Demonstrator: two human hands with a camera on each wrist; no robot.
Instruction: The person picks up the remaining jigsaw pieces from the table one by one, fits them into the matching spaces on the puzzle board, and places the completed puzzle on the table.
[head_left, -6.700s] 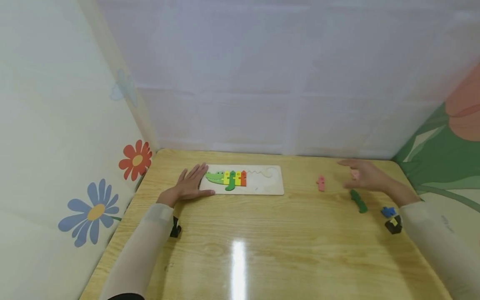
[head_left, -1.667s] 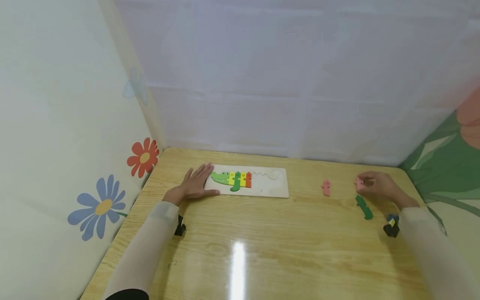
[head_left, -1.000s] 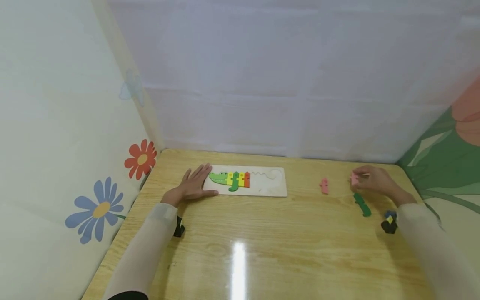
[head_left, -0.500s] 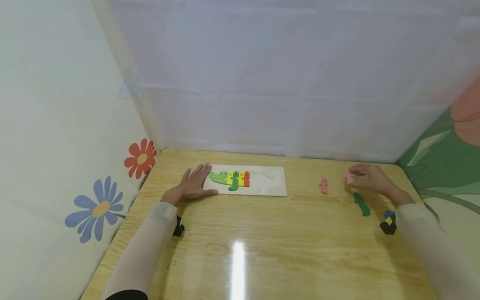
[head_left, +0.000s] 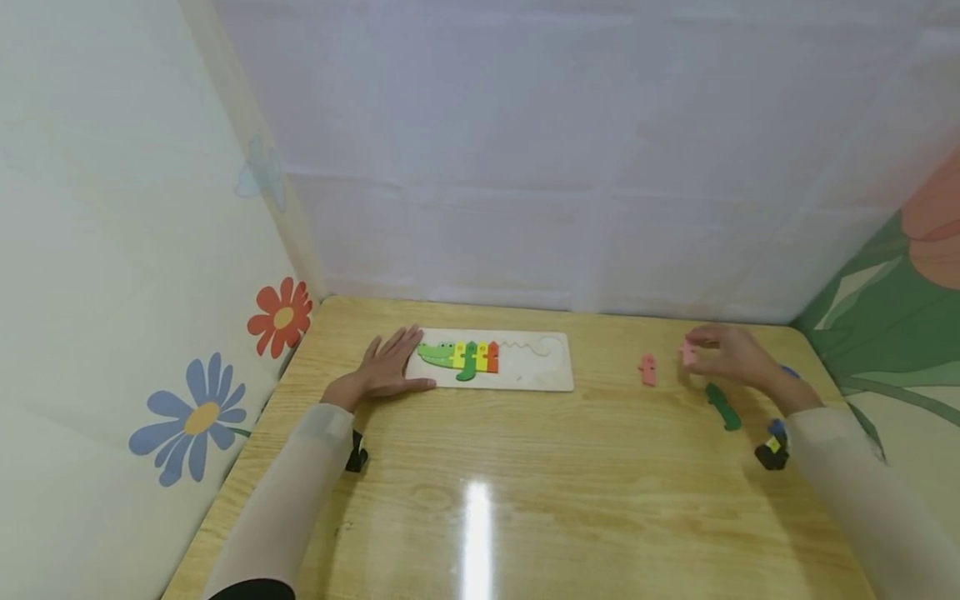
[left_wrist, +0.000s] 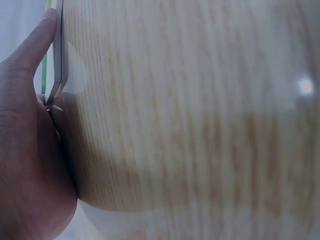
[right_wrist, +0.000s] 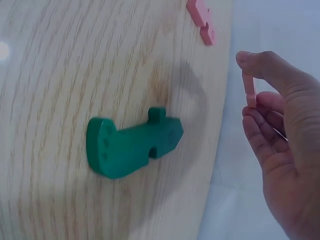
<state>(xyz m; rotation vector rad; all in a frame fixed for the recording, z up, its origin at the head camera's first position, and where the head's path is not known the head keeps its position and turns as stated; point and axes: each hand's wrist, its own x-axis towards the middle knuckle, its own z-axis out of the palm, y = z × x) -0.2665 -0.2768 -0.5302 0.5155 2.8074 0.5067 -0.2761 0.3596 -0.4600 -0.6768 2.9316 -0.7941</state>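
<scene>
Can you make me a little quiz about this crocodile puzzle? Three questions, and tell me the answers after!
1. True or false: the left hand touches the puzzle board.
2. Pick one: what colour does the right hand pinch? A) blue B) pink C) green
3. Fill in: on the board, the colour farthest from the crocodile's head is ___.

Key:
1. True.
2. B, the pink piece.
3. Orange-red, on the orange-red piece.
</scene>
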